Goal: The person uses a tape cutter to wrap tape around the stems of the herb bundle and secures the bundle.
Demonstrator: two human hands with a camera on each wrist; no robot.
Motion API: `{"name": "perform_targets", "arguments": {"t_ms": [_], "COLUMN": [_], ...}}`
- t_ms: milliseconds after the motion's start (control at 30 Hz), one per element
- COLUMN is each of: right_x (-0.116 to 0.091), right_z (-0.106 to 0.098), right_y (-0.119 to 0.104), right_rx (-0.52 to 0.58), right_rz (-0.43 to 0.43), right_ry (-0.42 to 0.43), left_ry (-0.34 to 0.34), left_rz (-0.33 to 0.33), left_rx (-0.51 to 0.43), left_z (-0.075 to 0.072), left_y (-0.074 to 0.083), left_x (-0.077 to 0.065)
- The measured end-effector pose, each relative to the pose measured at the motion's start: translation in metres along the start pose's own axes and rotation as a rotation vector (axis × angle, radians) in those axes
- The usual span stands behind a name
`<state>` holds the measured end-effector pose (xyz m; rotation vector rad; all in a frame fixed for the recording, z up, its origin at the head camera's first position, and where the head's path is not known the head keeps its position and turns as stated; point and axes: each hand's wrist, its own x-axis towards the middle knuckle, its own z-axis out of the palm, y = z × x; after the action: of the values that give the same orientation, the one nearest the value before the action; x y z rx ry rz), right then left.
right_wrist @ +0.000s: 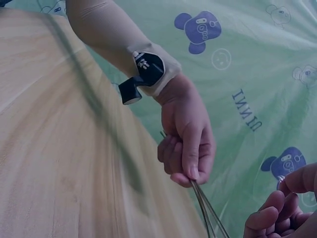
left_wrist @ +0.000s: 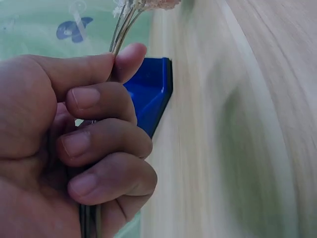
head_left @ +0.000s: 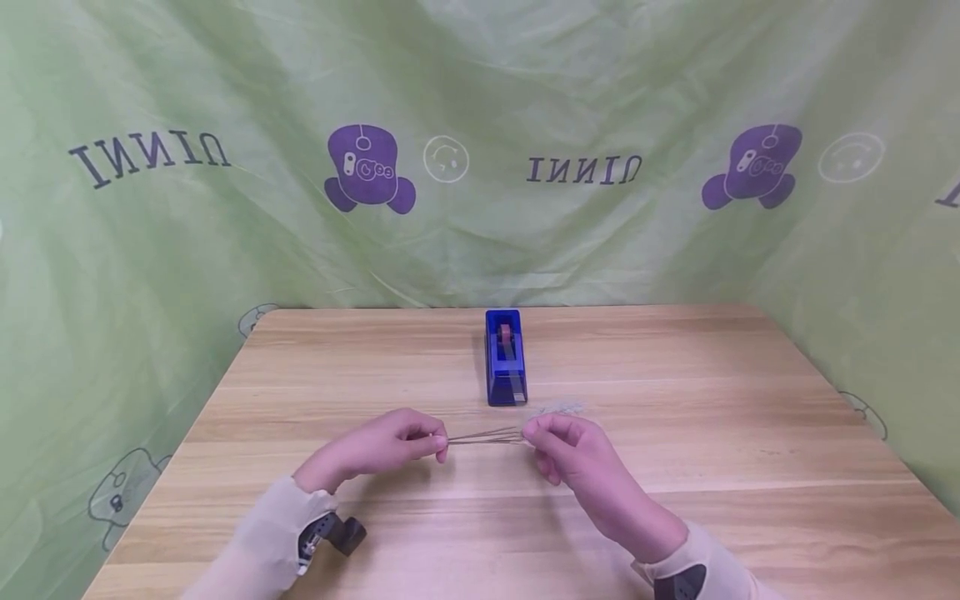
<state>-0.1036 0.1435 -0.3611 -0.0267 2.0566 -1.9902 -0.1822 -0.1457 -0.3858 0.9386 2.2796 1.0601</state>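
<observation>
My left hand [head_left: 390, 443] grips a thin bundle of dried flower stems [head_left: 486, 437] between thumb and forefinger, the other fingers curled round their lower ends. Pale pinkish and whitish flower heads [left_wrist: 157, 4] top the stems in the left wrist view; in the head view they show partly behind my right hand [head_left: 581, 458]. Thumb and forefinger of that hand pinch a small clear, shiny piece of tape [right_wrist: 281, 179], close to the upper stems. Whether the tape touches the stems I cannot tell. Just beyond both hands stands a blue tape dispenser [head_left: 506, 385].
The hands are above a light wood-grain table [head_left: 337, 358]. Green printed cloth [head_left: 480, 233] hangs behind the table and along its sides. Each wrist carries a small dark camera [head_left: 330, 532] on a pale sleeve.
</observation>
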Motion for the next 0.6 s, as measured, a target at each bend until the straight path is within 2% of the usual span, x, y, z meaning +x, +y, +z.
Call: {"name": "perform_targets", "arguments": {"t_ms": [200,600], "right_x": [0.001,0.001], "right_z": [0.002,0.003], "right_y": [-0.001,0.002], "right_rx": [0.002,0.005], "right_rz": [0.007,0.018], "right_ry": [-0.002,-0.027], "left_ry": [0.017,0.072], "left_rz": [0.041,0.066], "left_rx": [0.038,0.089], "left_z": [0.006,0.021], "left_y": [0.008,0.031], "left_x": [0.011,0.028]}}
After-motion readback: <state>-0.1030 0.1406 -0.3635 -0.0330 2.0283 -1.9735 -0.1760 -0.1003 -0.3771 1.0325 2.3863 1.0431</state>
